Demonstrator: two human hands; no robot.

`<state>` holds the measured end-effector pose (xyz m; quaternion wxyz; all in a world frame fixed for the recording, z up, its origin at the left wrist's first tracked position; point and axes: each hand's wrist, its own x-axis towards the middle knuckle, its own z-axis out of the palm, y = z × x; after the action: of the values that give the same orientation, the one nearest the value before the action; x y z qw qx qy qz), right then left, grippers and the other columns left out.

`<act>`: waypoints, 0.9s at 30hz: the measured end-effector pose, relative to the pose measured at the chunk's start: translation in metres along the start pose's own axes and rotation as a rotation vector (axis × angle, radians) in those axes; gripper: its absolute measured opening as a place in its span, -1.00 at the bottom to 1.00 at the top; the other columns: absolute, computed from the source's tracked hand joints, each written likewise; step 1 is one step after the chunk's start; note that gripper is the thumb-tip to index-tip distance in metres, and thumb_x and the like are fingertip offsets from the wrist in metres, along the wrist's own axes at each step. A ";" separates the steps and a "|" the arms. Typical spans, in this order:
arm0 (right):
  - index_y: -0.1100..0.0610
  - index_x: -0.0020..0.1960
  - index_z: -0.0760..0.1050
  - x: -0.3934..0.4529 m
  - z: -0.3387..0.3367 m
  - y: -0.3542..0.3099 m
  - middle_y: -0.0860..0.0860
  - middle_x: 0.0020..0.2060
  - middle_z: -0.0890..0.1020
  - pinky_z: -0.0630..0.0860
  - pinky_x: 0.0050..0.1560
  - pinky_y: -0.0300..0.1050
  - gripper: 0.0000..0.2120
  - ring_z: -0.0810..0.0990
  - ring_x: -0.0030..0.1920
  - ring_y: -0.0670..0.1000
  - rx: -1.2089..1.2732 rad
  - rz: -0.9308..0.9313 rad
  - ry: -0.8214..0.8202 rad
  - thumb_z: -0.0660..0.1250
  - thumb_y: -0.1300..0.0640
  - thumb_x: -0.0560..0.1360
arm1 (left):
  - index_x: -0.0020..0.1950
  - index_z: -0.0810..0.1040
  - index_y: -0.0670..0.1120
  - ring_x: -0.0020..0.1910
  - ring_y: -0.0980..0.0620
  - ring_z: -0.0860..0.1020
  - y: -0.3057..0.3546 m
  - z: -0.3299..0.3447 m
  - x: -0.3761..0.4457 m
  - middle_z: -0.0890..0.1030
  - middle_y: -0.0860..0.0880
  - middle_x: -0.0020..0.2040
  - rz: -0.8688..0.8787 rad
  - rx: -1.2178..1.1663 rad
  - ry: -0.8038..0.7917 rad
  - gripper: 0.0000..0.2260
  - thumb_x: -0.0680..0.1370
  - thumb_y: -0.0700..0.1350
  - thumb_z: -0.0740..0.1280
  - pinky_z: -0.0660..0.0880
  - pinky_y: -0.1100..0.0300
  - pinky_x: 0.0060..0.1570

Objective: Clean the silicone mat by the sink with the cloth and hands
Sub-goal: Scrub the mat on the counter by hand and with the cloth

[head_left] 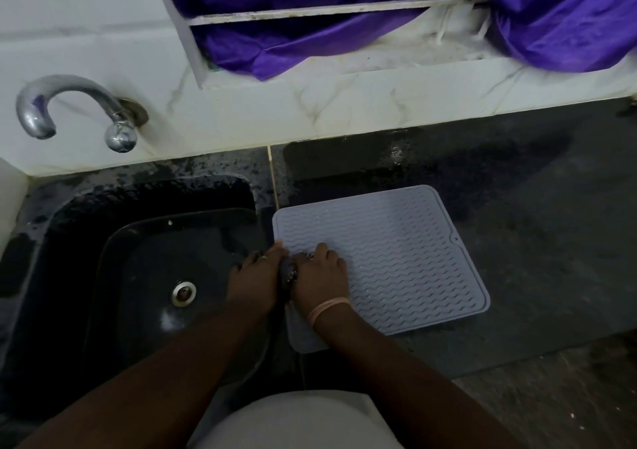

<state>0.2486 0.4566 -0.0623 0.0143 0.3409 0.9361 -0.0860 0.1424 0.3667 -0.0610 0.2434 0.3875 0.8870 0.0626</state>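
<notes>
A pale grey silicone mat (pixel 396 259) with wavy ridges lies flat on the dark counter, its left edge right beside the sink. My left hand (pixel 255 278) and my right hand (pixel 322 274) sit side by side at the mat's left edge. Between them is a small dark bunched cloth (pixel 289 271), and both hands grip it with curled fingers. Most of the cloth is hidden by the hands. My right hand lies over the mat; my left hand is at the mat's rim, partly over the sink's edge.
A black sink (pixel 155 276) with a round metal drain (pixel 183 292) is at the left. A chrome tap (pixel 69 107) juts from the white marble wall. The dark counter (pixel 534 241) looks wet behind the mat. Purple fabric (pixel 344 17) hangs over a white ledge at the back.
</notes>
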 end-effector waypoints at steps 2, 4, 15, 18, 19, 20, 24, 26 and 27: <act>0.06 0.02 0.59 0.005 -0.001 0.016 0.19 -0.03 0.52 0.45 -0.07 0.08 -0.71 0.51 -0.11 0.22 -0.064 0.024 -0.010 0.30 -0.02 0.36 | 0.60 0.07 0.17 0.57 -0.13 0.15 -0.001 0.001 0.002 0.13 0.16 0.61 -0.022 -0.024 -0.051 -0.06 0.34 0.20 0.51 0.18 -0.25 0.46; 0.05 0.06 0.59 0.006 -0.004 0.038 0.19 -0.02 0.51 0.44 -0.06 0.07 -0.70 0.51 -0.10 0.21 -0.082 0.066 0.021 0.24 0.05 0.37 | 0.62 -0.01 0.15 0.58 -0.15 0.11 -0.001 0.001 0.003 0.13 0.13 0.62 -0.042 -0.058 -0.090 0.06 0.29 0.20 0.56 0.12 -0.26 0.46; 0.09 0.06 0.57 -0.009 -0.003 0.030 0.23 0.05 0.48 0.45 -0.05 0.07 -0.67 0.49 -0.07 0.23 -0.090 0.123 -0.022 0.34 0.00 0.33 | 0.64 -0.07 0.10 0.52 -0.15 0.27 0.002 0.003 0.000 0.28 0.01 0.57 -0.033 -0.086 -0.048 0.04 0.36 0.13 0.54 0.21 -0.16 0.43; 0.04 -0.02 0.59 -0.012 0.002 -0.003 0.21 0.09 0.49 0.46 -0.05 0.07 -0.72 0.50 -0.06 0.22 -0.040 0.064 -0.032 0.37 -0.09 0.35 | 0.64 -0.06 0.09 0.49 -0.13 0.32 0.004 0.002 -0.003 0.31 -0.02 0.56 -0.021 -0.042 0.040 -0.23 0.57 0.12 0.33 0.26 -0.07 0.41; 0.04 -0.02 0.60 -0.012 0.002 -0.010 0.20 0.11 0.49 0.45 -0.04 0.06 -0.78 0.51 -0.05 0.21 -0.006 0.059 -0.034 0.32 -0.05 0.42 | 0.64 -0.04 0.09 0.49 -0.12 0.33 0.005 0.002 -0.004 0.32 -0.02 0.55 -0.021 -0.035 0.059 -0.30 0.61 0.11 0.26 0.27 -0.05 0.40; 0.04 0.02 0.60 -0.011 0.001 -0.016 0.18 0.13 0.47 0.45 0.00 0.06 -0.78 0.51 -0.01 0.21 0.038 0.063 -0.054 0.25 -0.01 0.49 | 0.64 -0.03 0.08 0.48 -0.12 0.34 0.005 0.002 -0.005 0.33 -0.03 0.54 -0.023 -0.033 0.070 -0.35 0.63 0.10 0.21 0.28 -0.03 0.38; 0.05 0.10 0.56 -0.011 0.000 -0.017 0.19 0.18 0.44 0.44 0.09 0.06 -0.73 0.49 0.08 0.22 0.097 0.078 -0.099 0.18 -0.02 0.52 | 0.65 -0.04 0.06 0.44 -0.10 0.40 0.005 0.000 -0.007 0.34 -0.02 0.54 -0.007 -0.026 0.076 -0.38 0.66 0.09 0.16 0.31 0.01 0.36; 0.06 0.00 0.57 -0.013 0.001 -0.016 0.19 0.06 0.49 0.46 -0.01 0.07 -0.78 0.53 -0.04 0.22 0.053 0.077 -0.047 0.24 -0.01 0.49 | 0.64 -0.03 0.06 0.42 -0.10 0.42 0.006 -0.002 -0.007 0.33 -0.01 0.55 -0.015 -0.009 0.068 -0.38 0.65 0.08 0.17 0.31 -0.01 0.35; 0.07 -0.06 0.57 -0.014 0.003 -0.015 0.19 -0.02 0.52 0.47 -0.09 0.06 -0.82 0.54 -0.12 0.22 0.017 0.072 -0.028 0.28 -0.01 0.46 | 0.64 -0.02 0.06 0.40 -0.11 0.43 0.009 -0.002 -0.007 0.34 -0.01 0.54 -0.029 0.013 0.064 -0.37 0.64 0.09 0.19 0.31 -0.03 0.35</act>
<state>0.2495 0.4358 -0.0619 0.0275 0.3732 0.9221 -0.0979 0.1511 0.3682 -0.0540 0.2135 0.3739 0.9002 0.0655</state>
